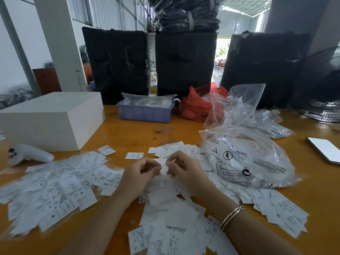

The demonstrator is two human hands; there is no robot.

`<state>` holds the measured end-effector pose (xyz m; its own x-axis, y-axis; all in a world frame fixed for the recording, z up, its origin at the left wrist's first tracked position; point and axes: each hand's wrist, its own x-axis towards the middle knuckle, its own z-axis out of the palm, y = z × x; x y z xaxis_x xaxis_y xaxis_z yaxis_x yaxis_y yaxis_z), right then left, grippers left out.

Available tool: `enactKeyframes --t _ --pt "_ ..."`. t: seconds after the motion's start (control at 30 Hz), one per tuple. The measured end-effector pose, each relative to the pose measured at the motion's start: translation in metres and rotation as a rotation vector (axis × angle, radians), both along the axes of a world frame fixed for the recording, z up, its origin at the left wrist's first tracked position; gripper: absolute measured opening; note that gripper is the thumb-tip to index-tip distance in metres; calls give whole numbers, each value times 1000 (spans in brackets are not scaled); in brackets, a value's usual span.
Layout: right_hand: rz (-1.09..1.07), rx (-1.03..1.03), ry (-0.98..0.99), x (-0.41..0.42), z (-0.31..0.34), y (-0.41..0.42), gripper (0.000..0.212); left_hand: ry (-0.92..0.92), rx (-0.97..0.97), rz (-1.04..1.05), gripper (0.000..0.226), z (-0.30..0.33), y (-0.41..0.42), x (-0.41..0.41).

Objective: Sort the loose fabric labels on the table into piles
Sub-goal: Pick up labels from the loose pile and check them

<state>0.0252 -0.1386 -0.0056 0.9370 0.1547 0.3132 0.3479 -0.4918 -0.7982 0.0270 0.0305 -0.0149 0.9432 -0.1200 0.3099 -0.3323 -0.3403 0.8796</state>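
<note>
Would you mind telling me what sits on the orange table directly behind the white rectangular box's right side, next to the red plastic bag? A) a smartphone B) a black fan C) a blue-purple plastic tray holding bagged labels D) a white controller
C: the blue-purple plastic tray stands between the white rectangular box and the red plastic bag, with bagged labels inside.

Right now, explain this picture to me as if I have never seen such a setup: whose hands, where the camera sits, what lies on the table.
There is no machine here. A person wears a camera on the head, so the one picture looks forward and down at their own two hands. The left hand and right hand meet over the table, and their fingers pinch a small white label between them. Loose labels cover the wood. Nearby lie a clear plastic bag, a white box, a blue tray, a red bag and a phone.
</note>
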Motion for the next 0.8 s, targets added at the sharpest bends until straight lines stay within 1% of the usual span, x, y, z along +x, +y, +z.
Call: enactKeyframes --t 0.03,0.07,0.1,0.2,0.23,0.3,0.43,0.57,0.7,0.8 --pt "-57 44 0 3 -1 2 6 11 -37 18 9 0 1 1" --pt "-125 37 -4 6 -3 3 11 20 -73 36 10 1 1 1" --pt "-180 -45 -6 9 -5 5 18 20 -93 59 12 1 2 2" --pt "-231 -492 -34 12 -19 11 38 13 -155 98 21 1 4 1" --pt "-225 -582 -51 11 -22 13 41 24 -191 96 23 1 5 2" --pt "-224 -655 -84 9 -25 15 41 70 -277 87 26 2 6 2" --pt "-246 -659 -123 7 -22 15 34 154 -373 87 28 1 6 5" --pt "-307 -672 -191 5 -20 11 37 194 -414 84 22 -1 6 6" --pt "-355 -529 -226 4 -17 9 31 228 -430 75 23 0 5 6" --pt "-305 -510 -224 3 -17 11 23 226 -424 74 19 0 2 5"
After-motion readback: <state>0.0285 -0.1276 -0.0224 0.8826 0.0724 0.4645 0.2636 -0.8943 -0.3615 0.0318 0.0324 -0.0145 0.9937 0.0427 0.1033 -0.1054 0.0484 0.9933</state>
